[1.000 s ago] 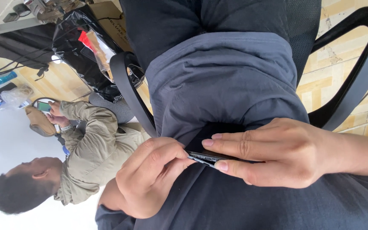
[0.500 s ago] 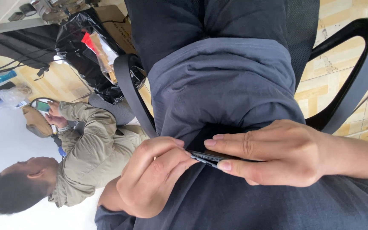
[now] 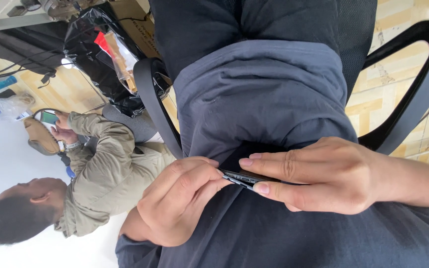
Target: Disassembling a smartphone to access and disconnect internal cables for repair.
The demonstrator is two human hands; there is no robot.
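Now both hands, L (image 3: 177, 201) & R (image 3: 323, 173), fingers pinching thin dark phone (image 3: 242, 177) over lap; black plastic bag (image 3: 95, 44) upper left.

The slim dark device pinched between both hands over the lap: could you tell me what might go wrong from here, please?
The slim dark device is gripped only by its edges, between left hand and right hand, so it might slip. Below lies only sloping dark fabric, and it could slide off towards the tiled floor. Its far part is hidden, so snagging cannot be ruled out.
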